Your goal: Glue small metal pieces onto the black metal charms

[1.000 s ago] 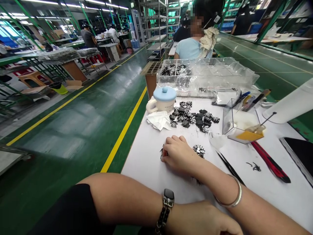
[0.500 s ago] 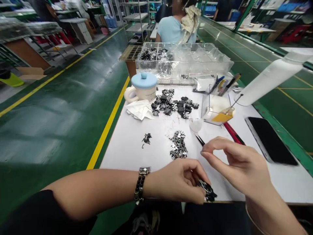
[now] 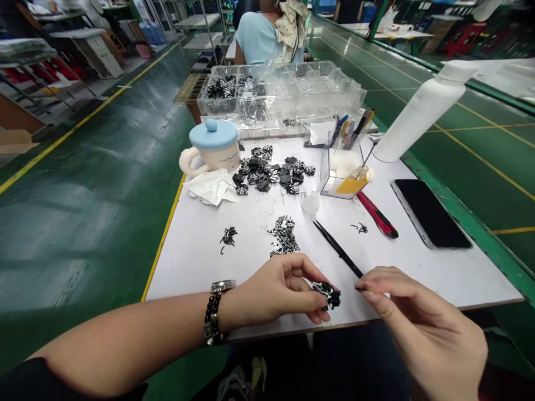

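My left hand (image 3: 284, 292) is closed around a small black-and-silver part (image 3: 326, 295), held above the table's front edge. The fingers hide some of it. My right hand (image 3: 418, 317) is closed in a pinch to the right of that part. A tiny dark bit shows at its fingertips, too small to name. Just beyond those fingertips, black tweezers (image 3: 337, 247) lie slantwise on the white table (image 3: 200, 278). A heap of small silver metal pieces (image 3: 285, 234) lies past my left hand. Further back are several black-and-silver parts (image 3: 263, 172) in a loose pile.
Small black slivers (image 3: 228, 236) lie at left. A lidded mug (image 3: 217, 153) stands behind a crumpled tissue (image 3: 213, 186). To the right are a clear pen holder (image 3: 343, 172), red cutter (image 3: 378, 214), phone (image 3: 432, 214) and white bottle (image 3: 420, 114). Clear trays (image 3: 284, 103) stand behind; a person sits beyond.
My right hand has drawn back toward me, uncovering the tweezers and a few black slivers. My left hand has turned the part slightly and lifted it. The whole view has shifted.
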The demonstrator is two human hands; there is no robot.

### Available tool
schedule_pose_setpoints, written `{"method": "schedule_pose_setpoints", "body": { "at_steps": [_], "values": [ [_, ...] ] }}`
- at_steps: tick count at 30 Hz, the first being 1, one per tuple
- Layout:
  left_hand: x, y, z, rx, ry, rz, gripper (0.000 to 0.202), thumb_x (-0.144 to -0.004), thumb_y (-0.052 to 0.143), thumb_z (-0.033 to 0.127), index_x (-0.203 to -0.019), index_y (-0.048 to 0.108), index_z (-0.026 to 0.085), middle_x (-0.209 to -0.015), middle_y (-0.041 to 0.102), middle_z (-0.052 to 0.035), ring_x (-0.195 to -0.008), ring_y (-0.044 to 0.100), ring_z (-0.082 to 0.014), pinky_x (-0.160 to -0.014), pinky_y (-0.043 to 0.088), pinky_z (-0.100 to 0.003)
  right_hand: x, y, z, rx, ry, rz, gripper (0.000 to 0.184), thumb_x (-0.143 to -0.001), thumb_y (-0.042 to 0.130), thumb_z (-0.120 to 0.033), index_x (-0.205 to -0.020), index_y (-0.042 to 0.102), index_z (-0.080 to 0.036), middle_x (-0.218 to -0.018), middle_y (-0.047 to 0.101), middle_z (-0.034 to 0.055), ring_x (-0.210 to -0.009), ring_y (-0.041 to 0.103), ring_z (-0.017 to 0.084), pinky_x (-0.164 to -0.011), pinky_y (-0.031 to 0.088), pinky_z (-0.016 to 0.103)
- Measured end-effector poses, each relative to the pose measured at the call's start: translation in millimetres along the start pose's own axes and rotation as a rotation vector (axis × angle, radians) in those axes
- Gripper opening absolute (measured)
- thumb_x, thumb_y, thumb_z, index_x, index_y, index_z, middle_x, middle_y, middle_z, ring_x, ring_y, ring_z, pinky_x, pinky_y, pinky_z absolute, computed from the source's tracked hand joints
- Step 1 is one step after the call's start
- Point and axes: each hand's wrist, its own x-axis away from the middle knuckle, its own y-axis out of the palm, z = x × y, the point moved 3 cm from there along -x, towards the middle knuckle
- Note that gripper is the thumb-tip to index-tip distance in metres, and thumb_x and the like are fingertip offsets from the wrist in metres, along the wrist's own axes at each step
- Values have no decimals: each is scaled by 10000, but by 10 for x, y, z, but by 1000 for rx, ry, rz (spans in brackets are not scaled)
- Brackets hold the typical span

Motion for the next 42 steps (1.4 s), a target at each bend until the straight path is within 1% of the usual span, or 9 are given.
{"method": "schedule_pose_setpoints", "body": {
  "at_steps": [7, 14, 16, 21, 25, 28, 30, 36, 42],
  "values": [
    [-6, 13, -22, -7, -10, -47, 331, -723, 774, 221, -835, 471, 145, -725, 680, -46, -582, 678, -146, -552, 512, -210, 12, 208, -254, 87, -192, -93, 218, -809, 568, 23, -927, 598, -158, -836, 610, 49, -831, 579, 176, -691, 476, 330],
    [31, 35, -3, -36, 3, -75, 278, -748, 734, 135, -848, 475, 150, -673, 657, -14, -633, 688, -147, -567, 530, -201, -2, 236, -249, 198, -236, -144, 176, -814, 594, -12, -889, 570, -169, -817, 602, 33, -804, 560, 169, -721, 412, 354],
    [42, 39, -2, 1, 7, -89, 289, -746, 743, 139, -855, 475, 151, -720, 662, -24, -656, 691, -149, -581, 536, -207, 12, 231, -225, 204, -242, -153, 178, -819, 587, -13, -907, 567, -166, -833, 601, 37, -825, 558, 172, -736, 407, 358],
    [56, 55, -2, 108, 10, -151, 270, -775, 738, 174, -887, 494, 144, -1000, 666, -109, -712, 689, -138, -649, 548, -228, 43, 198, -197, 205, -234, -166, 188, -833, 550, 1, -925, 553, -163, -847, 584, 42, -839, 547, 171, -745, 394, 364],
    [39, 51, -13, 122, -1, -162, 273, -782, 739, 174, -939, 519, 137, -828, 686, -74, -721, 692, -156, -681, 548, -254, 37, 153, -230, 252, -254, -169, 171, -847, 530, -6, -916, 552, -161, -874, 583, 52, -841, 539, 171, -743, 374, 373],
    [26, 39, -15, 103, -1, -149, 292, -771, 749, 156, -988, 554, 133, -854, 689, -75, -783, 694, -172, -729, 545, -275, 27, 141, -258, 296, -264, -180, 167, -855, 514, -13, -915, 555, -163, -885, 586, 56, -854, 535, 174, -748, 366, 383],
    [24, 34, -11, 97, -10, -131, 299, -751, 763, 131, -993, 588, 130, -895, 696, -75, -797, 691, -154, -746, 537, -248, 20, 140, -266, 328, -272, -176, 168, -852, 514, -14, -913, 559, -164, -879, 586, 53, -852, 534, 172, -757, 359, 388],
    [32, 60, 26, 151, -31, -119, 261, -727, 757, 45, -957, 655, 117, -837, 728, -38, -768, 689, -92, -725, 528, -156, 7, 123, -264, 381, -343, -177, 176, -814, 546, -9, -899, 578, -160, -883, 595, 53, -842, 541, 178, -758, 352, 388],
    [47, 76, 13, 185, -73, -136, 265, -706, 761, 12, -937, 672, 108, -801, 732, -28, -745, 688, -82, -715, 541, -142, 6, 138, -340, 299, -305, -94, 140, -811, 594, -3, -836, 616, -140, -832, 602, 54, -782, 539, 173, -732, 371, 390]
  ]
}}
